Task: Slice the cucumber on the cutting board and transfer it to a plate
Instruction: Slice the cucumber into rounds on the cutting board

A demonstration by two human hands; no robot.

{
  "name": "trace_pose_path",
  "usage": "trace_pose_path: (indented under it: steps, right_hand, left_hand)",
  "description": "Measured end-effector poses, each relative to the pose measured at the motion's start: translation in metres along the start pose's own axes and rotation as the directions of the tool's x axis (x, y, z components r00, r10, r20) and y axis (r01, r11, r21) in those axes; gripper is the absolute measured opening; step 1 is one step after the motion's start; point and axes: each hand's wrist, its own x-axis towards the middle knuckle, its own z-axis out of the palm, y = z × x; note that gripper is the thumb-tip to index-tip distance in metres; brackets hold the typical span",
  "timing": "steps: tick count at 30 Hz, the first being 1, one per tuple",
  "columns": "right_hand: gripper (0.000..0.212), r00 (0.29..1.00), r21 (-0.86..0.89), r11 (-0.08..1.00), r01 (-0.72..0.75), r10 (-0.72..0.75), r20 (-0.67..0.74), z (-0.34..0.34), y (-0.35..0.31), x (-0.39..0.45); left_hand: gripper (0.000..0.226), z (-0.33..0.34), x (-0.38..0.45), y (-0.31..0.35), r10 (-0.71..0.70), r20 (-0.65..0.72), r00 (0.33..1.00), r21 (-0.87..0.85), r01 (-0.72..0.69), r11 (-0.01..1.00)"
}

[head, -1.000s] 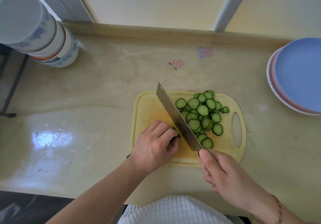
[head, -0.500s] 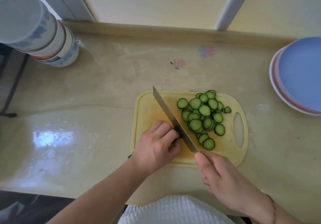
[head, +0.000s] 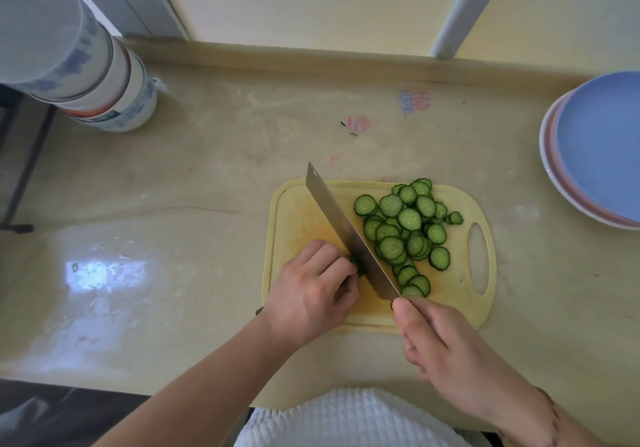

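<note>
A yellow cutting board (head: 460,294) lies on the counter. Several green cucumber slices (head: 403,230) are piled on its right half. My left hand (head: 311,294) curls over the last stub of cucumber (head: 355,262), almost all of it hidden under my fingers. My right hand (head: 446,353) grips the handle of a cleaver; its blade (head: 349,231) stands on edge across the board, right against my left fingertips. Blue and pink plates (head: 602,148) are stacked at the right edge of the counter.
A tall stack of blue-patterned white bowls (head: 79,65) stands at the back left. The beige counter (head: 190,204) has a raised ledge along the wall behind. Its front edge runs just below my arms, with a white cloth (head: 346,419) at my waist.
The cleaver blade has shifted slightly left, toward my left fingers, between cuts. My left hand has stayed over the cucumber stub. The slice pile looks much the same.
</note>
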Motion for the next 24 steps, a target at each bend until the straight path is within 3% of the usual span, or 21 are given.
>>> trace_pose_path:
  steps: [8, 14, 24]
  right_hand:
    - [0.058, 1.000, -0.018, 1.000, 0.007, -0.007, -0.001, 0.000, -0.003, -0.013]
    - [0.046, 0.999, -0.025, 1.000, -0.011, 0.012, 0.029, 0.003, -0.003, 0.005]
    - [0.050, 0.999, -0.072, 0.997, -0.028, 0.026, -0.034, -0.002, 0.006, 0.019]
  left_hand:
    - [0.012, 0.000, 0.000, 0.000, 0.001, -0.003, 1.000, 0.007, -0.001, 1.000]
    - [0.014, 0.001, 0.000, -0.001, 0.002, -0.006, 1.000, -0.001, -0.002, 1.000]
    - [0.005, 0.000, 0.000, 0.001, -0.016, -0.017, 1.000, -0.053, 0.015, 0.999]
